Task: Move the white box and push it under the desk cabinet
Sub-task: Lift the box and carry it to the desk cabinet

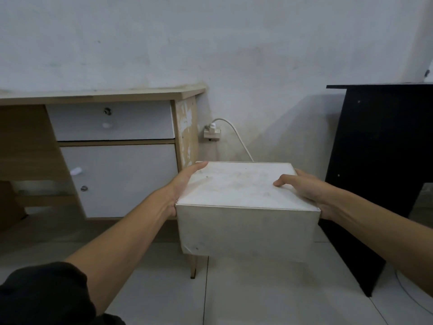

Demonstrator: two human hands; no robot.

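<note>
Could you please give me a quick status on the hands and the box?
Left hand and right hand clamp white box by its sides. Box off floor, right of desk cabinet. Cabinet leg just below box.

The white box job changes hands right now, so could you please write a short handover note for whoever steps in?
Left hand: pressed flat on the left side of the box, thumb along the top edge.
Right hand: on the right side, fingers curled over the top.
Box: held between both hands above the floor, in front of the wall socket, just right of the desk cabinet.
Done: box picked up and brought near the desk.
Left: lower it to the floor and push it under the cabinet, probably clear of the desk leg.
</note>
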